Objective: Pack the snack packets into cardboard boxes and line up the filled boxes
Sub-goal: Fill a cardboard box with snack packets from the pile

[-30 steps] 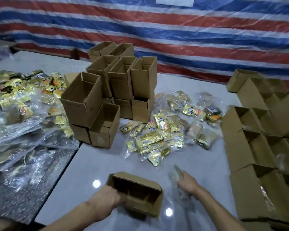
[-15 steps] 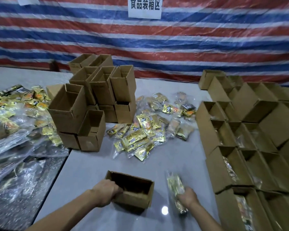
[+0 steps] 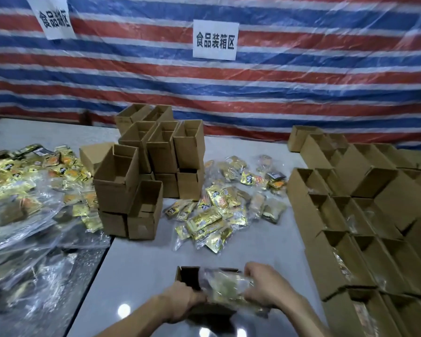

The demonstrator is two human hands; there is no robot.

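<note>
Striped red, white and blue tarp (image 3: 253, 93) hangs behind, with two white signs (image 3: 214, 40) fixed to it. Below, the grey surface (image 3: 141, 263) carries rows of lined-up boxes (image 3: 345, 251) along the right, several showing packets inside, and a stack of empty boxes (image 3: 156, 166) at centre left. Bagged packets (image 3: 22, 190) are heaped at far left, and loose packets (image 3: 216, 215) lie just right of the stack. At the near edge both forearms reach in together over an open box (image 3: 187, 276). The left hand (image 3: 182, 302) curls round its near wall. The right hand (image 3: 265, 285), fingers bent, grips the right end of a snack packet (image 3: 226, 288) lying across the box's mouth
</note>
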